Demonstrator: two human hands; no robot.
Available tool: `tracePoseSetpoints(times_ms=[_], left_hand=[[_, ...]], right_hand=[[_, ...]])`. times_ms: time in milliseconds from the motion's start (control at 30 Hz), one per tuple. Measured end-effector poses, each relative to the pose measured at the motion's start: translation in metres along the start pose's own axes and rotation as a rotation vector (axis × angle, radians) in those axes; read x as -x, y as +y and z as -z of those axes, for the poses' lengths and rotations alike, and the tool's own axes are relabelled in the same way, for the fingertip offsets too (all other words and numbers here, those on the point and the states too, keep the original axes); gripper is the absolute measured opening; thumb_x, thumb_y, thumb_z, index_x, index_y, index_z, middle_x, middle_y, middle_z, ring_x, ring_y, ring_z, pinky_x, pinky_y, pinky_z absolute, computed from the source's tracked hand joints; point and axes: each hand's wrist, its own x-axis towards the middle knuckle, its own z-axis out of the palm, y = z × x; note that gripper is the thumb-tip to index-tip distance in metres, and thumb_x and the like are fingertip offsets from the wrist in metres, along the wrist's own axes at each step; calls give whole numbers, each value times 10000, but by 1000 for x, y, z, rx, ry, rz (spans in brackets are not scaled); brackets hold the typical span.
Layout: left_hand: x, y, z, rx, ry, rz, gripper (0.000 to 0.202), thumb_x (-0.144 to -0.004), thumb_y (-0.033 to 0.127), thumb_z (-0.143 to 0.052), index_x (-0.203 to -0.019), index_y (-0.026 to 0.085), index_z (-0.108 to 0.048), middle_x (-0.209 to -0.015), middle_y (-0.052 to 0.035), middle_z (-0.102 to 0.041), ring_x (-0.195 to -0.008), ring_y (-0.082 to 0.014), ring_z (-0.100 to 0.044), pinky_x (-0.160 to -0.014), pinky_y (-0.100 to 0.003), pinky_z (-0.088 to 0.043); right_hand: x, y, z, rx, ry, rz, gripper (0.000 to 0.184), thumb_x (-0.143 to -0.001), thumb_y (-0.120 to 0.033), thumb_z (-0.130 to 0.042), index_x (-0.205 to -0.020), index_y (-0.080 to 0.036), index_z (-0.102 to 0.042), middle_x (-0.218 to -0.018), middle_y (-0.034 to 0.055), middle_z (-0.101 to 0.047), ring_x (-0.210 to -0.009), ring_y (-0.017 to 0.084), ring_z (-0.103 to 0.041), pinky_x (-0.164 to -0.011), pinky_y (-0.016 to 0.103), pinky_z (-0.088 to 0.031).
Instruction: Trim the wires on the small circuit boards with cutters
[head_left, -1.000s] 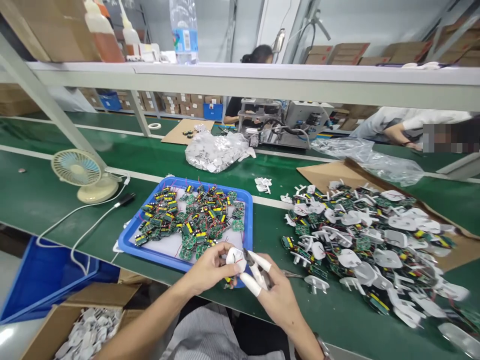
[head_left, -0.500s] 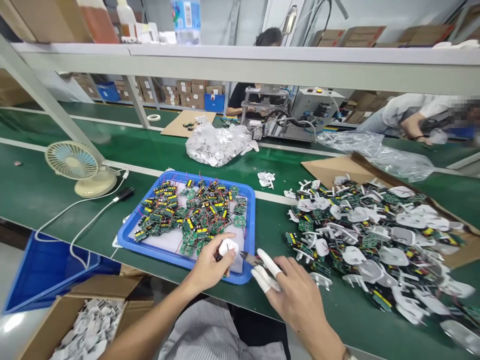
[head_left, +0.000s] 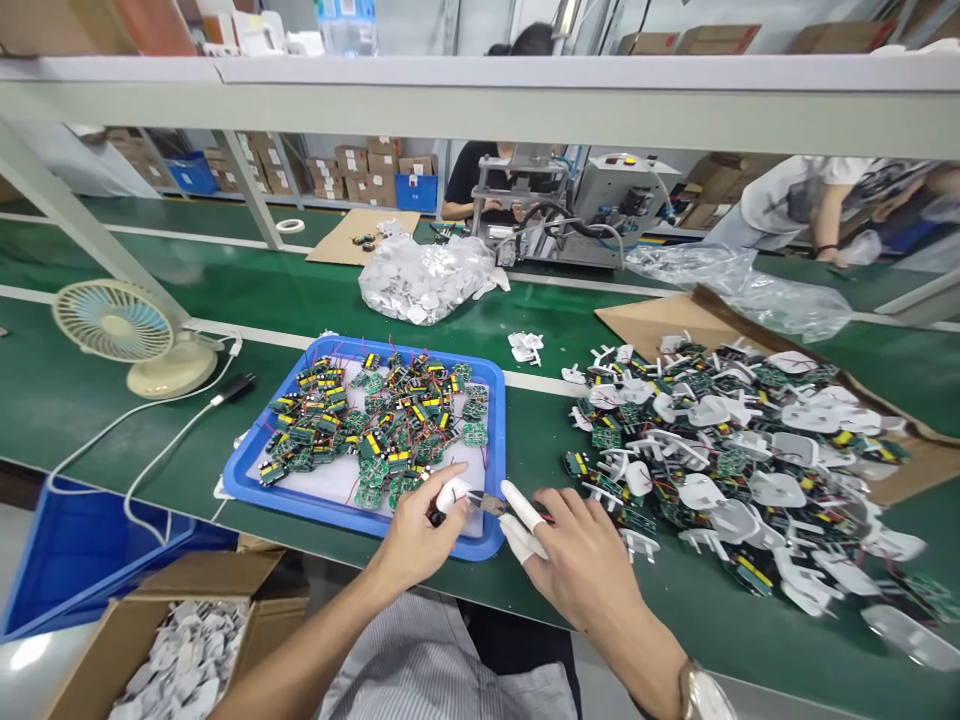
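Note:
My left hand [head_left: 421,525] pinches a small white plastic plug cover [head_left: 452,494] between thumb and fingers, over the front right of the blue tray [head_left: 234,472]. In my right hand [head_left: 574,545] is a pair of pliers or cutters [head_left: 489,503]; its jaws reach to the cover's face, where a thin dark wire end shows. White finger cots sit on two right-hand fingers. Several green circuit boards [head_left: 375,468] with yellow-wrapped parts and red wires fill the tray. What lies under my left fingers is mostly hidden.
To the right, a large heap of white covers with boards [head_left: 739,480] lies partly on cardboard. A small fan [head_left: 116,320], its cable, a bag of white parts [head_left: 427,280] and a press machine [head_left: 525,215] stand around. Two people work beyond. A carton [head_left: 184,650] of white pieces sits low left.
The pliers' jaws have moved left onto the white cover, and my right hand has shifted slightly left. My left hand still holds the cover. The whole view has shifted a little.

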Motion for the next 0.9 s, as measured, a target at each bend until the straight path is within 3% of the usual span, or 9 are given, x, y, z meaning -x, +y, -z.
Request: tracePoseSetpoints(times_ms=[200,367,467,567,667,800,900], left_hand=[[0,-2,4,-56,-58,-27,427,-920,303,-592,-1332,218,-660,-751,11,-660,-517,-106,-517,-506,-209,-434],[2,0,4,-135,-37,-94,461,-923,283,-591,-1376,216,-632,-770,5,-715,-566,-126,-586,-606,-228,-520],[4,2,2,-163,-18,-128,431,-932,274,-580,-1356,230,-647,-938,-33,-783,-746,-168,-713,-766,-271,-588],[6,3,0,-184,27,-198,417,-930,246,-586,-1340,239,-659,-1178,-61,-771,-999,-205,-744,-942,-316,-579],[7,2,-3,-211,63,-268,404,-931,219,-587,-1326,238,-670,-1266,-66,-741,-1138,-218,-713,-1000,-316,-564],[7,-1,-5,-222,90,-303,410,-935,201,-588,-1337,230,-660,-1273,-68,-739,-1146,-216,-714,-1005,-308,-568],[7,-2,-6,-236,97,-314,399,-943,205,-585,-1333,227,-662,-1278,-70,-736,-1153,-217,-712,-1005,-304,-571]], right_hand=[[1,14,-10,-156,-59,26,63,-896,-233,-661,-923,-211,-713,-964,79,-685,-834,222,-597,-724,356,-452],[-3,15,-6,-261,-125,24,70,-917,-234,-637,-895,-222,-702,-876,48,-670,-723,180,-622,-605,298,-454],[-5,13,0,-281,-152,4,109,-936,-258,-629,-1001,-219,-708,-829,29,-659,-692,181,-631,-574,291,-439],[-7,13,4,-308,-182,-5,160,-942,-277,-631,-1071,-213,-701,-834,25,-661,-703,185,-640,-596,287,-447],[-8,12,7,-298,-186,-24,122,-933,-275,-632,-1011,-217,-707,-832,30,-659,-704,194,-634,-602,297,-444],[-7,13,7,-302,-231,-51,63,-909,-253,-654,-883,-213,-696,-835,38,-660,-731,203,-641,-628,298,-456],[-6,12,7,-367,-260,-75,90,-924,-236,-614,-886,-214,-692,-840,38,-660,-710,189,-634,-620,283,-448]])
